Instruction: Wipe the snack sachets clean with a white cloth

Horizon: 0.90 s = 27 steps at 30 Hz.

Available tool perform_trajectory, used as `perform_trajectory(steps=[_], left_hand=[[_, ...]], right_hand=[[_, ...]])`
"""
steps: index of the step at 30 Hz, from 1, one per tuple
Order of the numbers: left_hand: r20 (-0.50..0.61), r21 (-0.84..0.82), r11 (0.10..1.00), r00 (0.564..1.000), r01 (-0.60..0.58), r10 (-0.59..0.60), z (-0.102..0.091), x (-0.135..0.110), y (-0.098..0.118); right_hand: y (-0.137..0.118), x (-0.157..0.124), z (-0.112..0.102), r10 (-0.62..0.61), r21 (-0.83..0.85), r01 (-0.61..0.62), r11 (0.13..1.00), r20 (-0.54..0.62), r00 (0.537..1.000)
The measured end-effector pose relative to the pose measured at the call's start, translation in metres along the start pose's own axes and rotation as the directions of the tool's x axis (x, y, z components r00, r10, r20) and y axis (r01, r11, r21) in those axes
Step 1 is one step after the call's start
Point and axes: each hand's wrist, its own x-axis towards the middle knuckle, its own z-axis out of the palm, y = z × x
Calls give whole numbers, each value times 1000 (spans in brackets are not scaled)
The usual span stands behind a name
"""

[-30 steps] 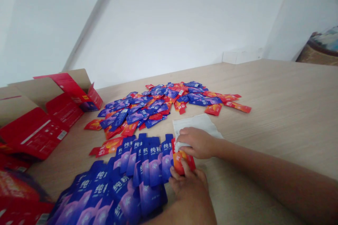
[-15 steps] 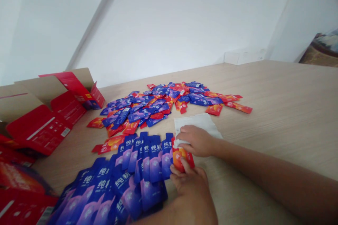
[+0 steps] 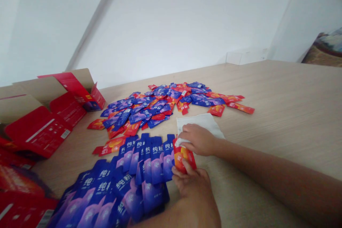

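My left hand pinches the lower end of a red-orange sachet lying at the right end of a fanned row of blue sachets. My right hand is closed on a white cloth and presses a corner of it against the top of that red sachet. The rest of the cloth lies flat on the wooden table behind my right hand.
A loose heap of blue and red sachets is spread across the table beyond the cloth. Open red cardboard boxes stand at the left edge, with more red packaging at the lower left. A white wall rises behind the table.
My right hand with the cloth has shifted slightly up along the red sachet, baring more of its face. The left hand keeps its hold.
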Motion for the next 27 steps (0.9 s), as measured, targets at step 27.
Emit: perform_trajectory(steps=[27], left_hand=[[-2, 57, 998, 1000, 5, -5, 4, -2, 2]], right_hand=[[-1, 0, 1, -58, 73, 57, 996, 7, 998]])
